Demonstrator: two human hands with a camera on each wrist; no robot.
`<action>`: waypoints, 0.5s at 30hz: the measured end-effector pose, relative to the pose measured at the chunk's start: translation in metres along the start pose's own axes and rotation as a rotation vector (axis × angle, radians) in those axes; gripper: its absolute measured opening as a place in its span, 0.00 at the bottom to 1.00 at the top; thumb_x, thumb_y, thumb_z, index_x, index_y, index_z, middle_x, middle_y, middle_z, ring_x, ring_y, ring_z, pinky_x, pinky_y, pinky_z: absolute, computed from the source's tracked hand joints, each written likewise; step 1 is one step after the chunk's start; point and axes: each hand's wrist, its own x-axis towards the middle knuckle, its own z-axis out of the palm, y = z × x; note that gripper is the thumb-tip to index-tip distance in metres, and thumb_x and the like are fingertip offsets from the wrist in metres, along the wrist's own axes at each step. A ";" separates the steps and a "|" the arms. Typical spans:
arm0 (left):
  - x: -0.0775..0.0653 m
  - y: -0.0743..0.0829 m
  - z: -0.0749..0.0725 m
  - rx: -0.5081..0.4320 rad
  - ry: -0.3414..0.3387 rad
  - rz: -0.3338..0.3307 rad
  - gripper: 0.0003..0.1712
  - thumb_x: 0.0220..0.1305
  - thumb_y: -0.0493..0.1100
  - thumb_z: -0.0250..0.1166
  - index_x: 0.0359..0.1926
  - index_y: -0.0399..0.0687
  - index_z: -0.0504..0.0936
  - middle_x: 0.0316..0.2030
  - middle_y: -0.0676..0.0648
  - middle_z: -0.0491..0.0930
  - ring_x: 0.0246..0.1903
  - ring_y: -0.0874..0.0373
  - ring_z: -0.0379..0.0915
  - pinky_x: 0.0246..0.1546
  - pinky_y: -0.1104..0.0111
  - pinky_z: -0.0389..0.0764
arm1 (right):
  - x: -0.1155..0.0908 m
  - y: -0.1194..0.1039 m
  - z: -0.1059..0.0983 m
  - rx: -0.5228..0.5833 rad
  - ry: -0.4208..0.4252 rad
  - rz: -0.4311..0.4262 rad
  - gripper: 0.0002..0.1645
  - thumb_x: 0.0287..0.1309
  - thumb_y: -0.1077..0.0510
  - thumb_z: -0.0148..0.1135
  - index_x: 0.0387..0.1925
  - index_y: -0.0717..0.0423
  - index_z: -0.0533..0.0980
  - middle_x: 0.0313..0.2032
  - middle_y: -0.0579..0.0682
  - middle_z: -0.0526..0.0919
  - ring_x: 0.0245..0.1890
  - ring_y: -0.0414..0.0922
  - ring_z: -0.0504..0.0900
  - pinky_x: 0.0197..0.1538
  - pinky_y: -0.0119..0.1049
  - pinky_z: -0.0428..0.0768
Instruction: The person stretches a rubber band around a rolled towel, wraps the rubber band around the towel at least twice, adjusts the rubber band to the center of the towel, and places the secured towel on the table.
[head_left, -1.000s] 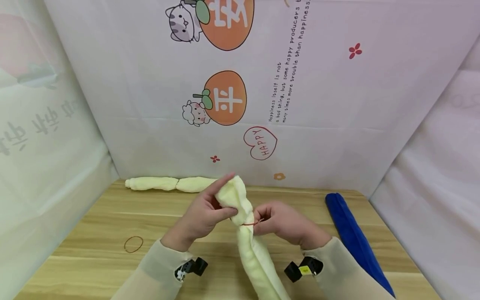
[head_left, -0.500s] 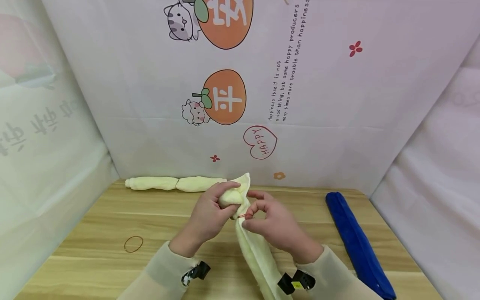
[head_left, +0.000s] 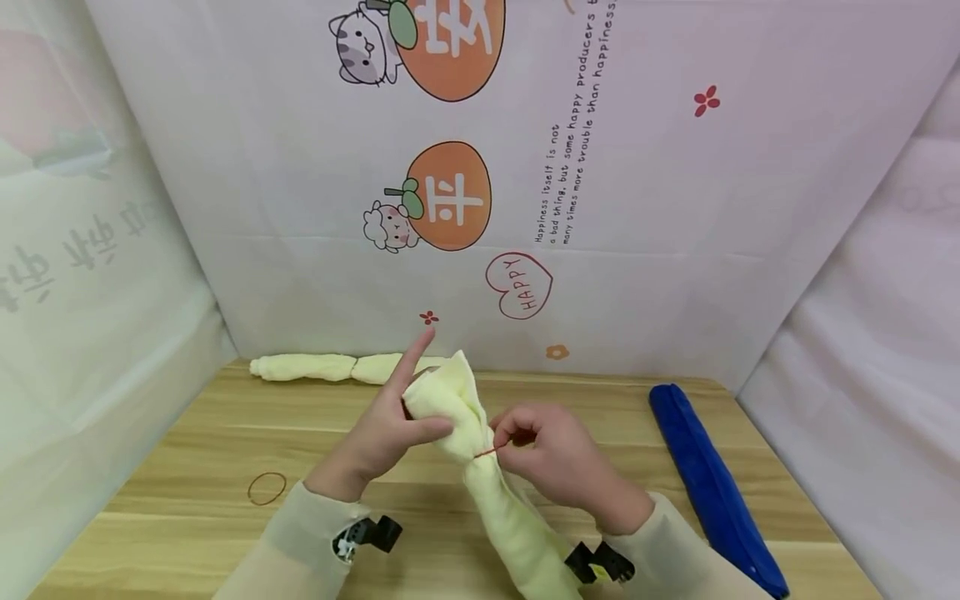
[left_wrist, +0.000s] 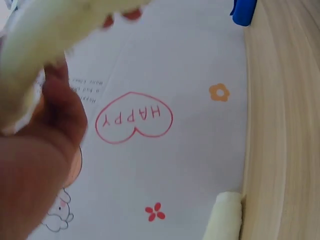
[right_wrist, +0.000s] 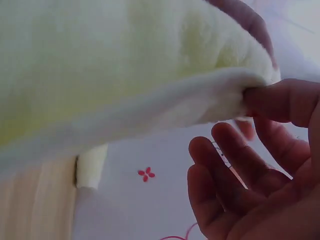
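Note:
A pale yellow rolled towel [head_left: 498, 512] slants up from the table's near side, its top end flared. My left hand [head_left: 375, 437] holds that top end between thumb and fingers, with the index finger stretched upward. Around the towel's narrowed neck runs a red rubber band [head_left: 484, 452]. The thumb and index finger of my right hand [head_left: 558, 458] pinch the band and draw it out to the right. In the right wrist view the long towel [right_wrist: 125, 70] fills the upper part, and the other fingers of the right hand [right_wrist: 260, 170] are loosely bent.
Along the back edge lies another yellow roll [head_left: 303, 367], narrowed at its middle. A loose rubber band [head_left: 284, 483] is on the wooden table [head_left: 187, 508] at the left. At the right lies a blue rolled towel [head_left: 712, 492]. Printed white cloth [head_left: 637, 208] hangs behind.
The towel's top end first tipped right, then swung back left and opened out. My right hand moved in over the neck, then drew the band outward. My left index finger straightened.

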 end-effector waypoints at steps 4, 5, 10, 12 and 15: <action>-0.002 0.003 -0.009 -0.099 -0.137 0.084 0.62 0.55 0.31 0.74 0.80 0.64 0.45 0.52 0.38 0.73 0.42 0.52 0.76 0.38 0.65 0.81 | 0.002 0.005 -0.004 0.155 -0.093 0.040 0.12 0.51 0.67 0.66 0.24 0.46 0.82 0.42 0.43 0.85 0.43 0.43 0.82 0.44 0.43 0.82; -0.003 0.003 -0.010 -0.092 -0.138 0.096 0.59 0.56 0.31 0.74 0.79 0.62 0.49 0.50 0.39 0.74 0.42 0.52 0.76 0.37 0.66 0.81 | 0.002 0.007 -0.006 0.157 -0.112 0.027 0.12 0.52 0.66 0.67 0.25 0.45 0.82 0.43 0.42 0.85 0.46 0.43 0.82 0.45 0.45 0.81; -0.005 0.005 -0.014 0.025 -0.071 0.107 0.31 0.56 0.28 0.73 0.58 0.57 0.80 0.41 0.44 0.77 0.35 0.55 0.74 0.31 0.67 0.80 | 0.004 0.013 -0.012 0.119 -0.220 -0.094 0.12 0.56 0.63 0.70 0.29 0.40 0.81 0.53 0.41 0.81 0.57 0.47 0.77 0.54 0.49 0.76; -0.007 0.005 -0.015 0.065 -0.051 0.110 0.22 0.56 0.27 0.72 0.46 0.56 0.84 0.41 0.44 0.77 0.33 0.56 0.73 0.30 0.68 0.80 | 0.005 0.016 -0.015 0.110 -0.246 -0.125 0.10 0.58 0.61 0.70 0.30 0.40 0.80 0.55 0.43 0.79 0.58 0.50 0.76 0.56 0.49 0.74; -0.007 0.005 -0.016 0.098 -0.024 0.125 0.18 0.57 0.26 0.70 0.40 0.54 0.83 0.40 0.43 0.77 0.31 0.56 0.73 0.29 0.68 0.80 | 0.005 0.018 -0.019 0.112 -0.254 -0.125 0.08 0.60 0.60 0.68 0.32 0.40 0.80 0.58 0.45 0.77 0.60 0.51 0.74 0.57 0.51 0.72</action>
